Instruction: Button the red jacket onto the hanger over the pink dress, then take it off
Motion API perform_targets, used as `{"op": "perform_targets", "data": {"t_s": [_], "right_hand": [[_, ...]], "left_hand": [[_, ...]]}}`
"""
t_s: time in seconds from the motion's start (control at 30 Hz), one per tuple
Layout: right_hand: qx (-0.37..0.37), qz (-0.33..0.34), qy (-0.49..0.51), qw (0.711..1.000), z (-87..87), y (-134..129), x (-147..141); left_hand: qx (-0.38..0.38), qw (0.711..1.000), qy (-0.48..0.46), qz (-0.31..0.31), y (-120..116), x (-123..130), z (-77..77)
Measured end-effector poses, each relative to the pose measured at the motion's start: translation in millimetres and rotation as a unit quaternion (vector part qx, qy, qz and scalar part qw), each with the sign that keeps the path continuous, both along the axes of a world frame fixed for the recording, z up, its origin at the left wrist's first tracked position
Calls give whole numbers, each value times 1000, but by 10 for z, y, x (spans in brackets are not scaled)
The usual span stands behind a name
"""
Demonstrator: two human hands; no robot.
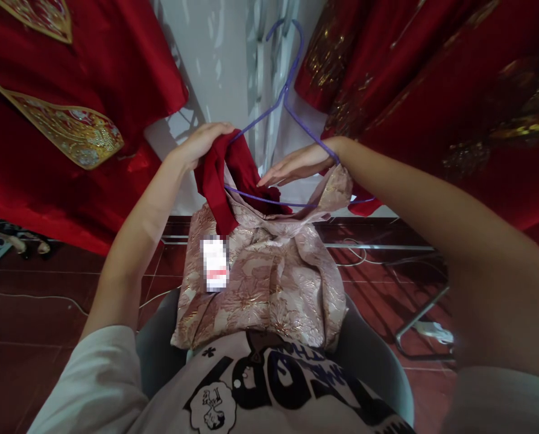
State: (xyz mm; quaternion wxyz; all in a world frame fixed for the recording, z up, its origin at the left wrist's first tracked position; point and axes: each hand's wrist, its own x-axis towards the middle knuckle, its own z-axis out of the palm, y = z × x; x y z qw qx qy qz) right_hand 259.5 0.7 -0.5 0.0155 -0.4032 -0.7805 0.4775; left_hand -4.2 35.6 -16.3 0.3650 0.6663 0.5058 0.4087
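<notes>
A purple wire hanger stands upright in front of me, its hook at the top. Pink and gold brocade clothing lies across my lap, with its top edge around the hanger's lower bar and right corner. Red cloth drapes over the hanger's left shoulder, and my left hand is closed on it there; the fingertips are partly hidden. My right hand reaches in by the hanger's right arm, fingers stretched out flat toward the red cloth. A white tag, blurred out, rests on the brocade.
Red embroidered garments hang at the left and right. Behind the hanger are a pale wall and white metal poles. A grey chair is under me. A metal stand leg and cables cross the tiled floor.
</notes>
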Motion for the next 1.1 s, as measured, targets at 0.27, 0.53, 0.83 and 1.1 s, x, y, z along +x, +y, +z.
{"op": "perform_targets", "data": {"t_s": [0.27, 0.53, 0.83, 1.1], "right_hand": [[105, -19, 3, 994, -183, 173, 27], [416, -159, -40, 894, 178, 379, 296], [484, -320, -132, 804, 52, 334, 886], [496, -394, -186, 751, 150, 92, 989]], "left_hand": [[22, 1000, -2, 22, 125, -49, -87], [15, 1000, 17, 13, -8, 37, -49], [-24, 998, -34, -44, -264, 213, 40], [-1, 1000, 5, -12, -46, 154, -133]]}}
